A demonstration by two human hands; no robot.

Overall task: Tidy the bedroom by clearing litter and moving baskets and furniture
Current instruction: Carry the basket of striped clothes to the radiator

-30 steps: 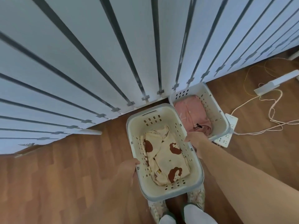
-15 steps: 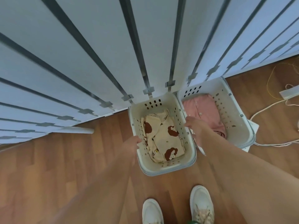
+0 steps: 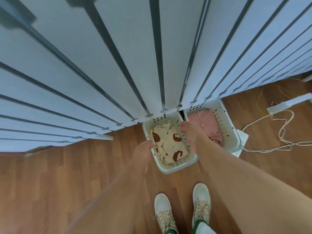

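A white perforated basket (image 3: 179,168) holding a cream garment with brown prints (image 3: 170,146) sits on the wooden floor, its far end against the white panelled wall. My left hand (image 3: 143,152) grips its left rim. My right hand (image 3: 190,134) lies over its right rim with fingers curled down inside. A second white basket (image 3: 226,125) with a pink garment (image 3: 202,120) stands touching it on the right, also against the wall.
A white power strip (image 3: 243,139) lies beside the right basket, with loose white and yellow cables (image 3: 285,132) spread over the floor to the right. A white bar-shaped object (image 3: 287,103) rests at far right. My two white shoes (image 3: 200,200) stand behind the baskets.
The basket with the cream garment has gone forward and down to the floor by the wall, beside the pink-garment basket. Both arms stretched out with it, and my feet came into view.
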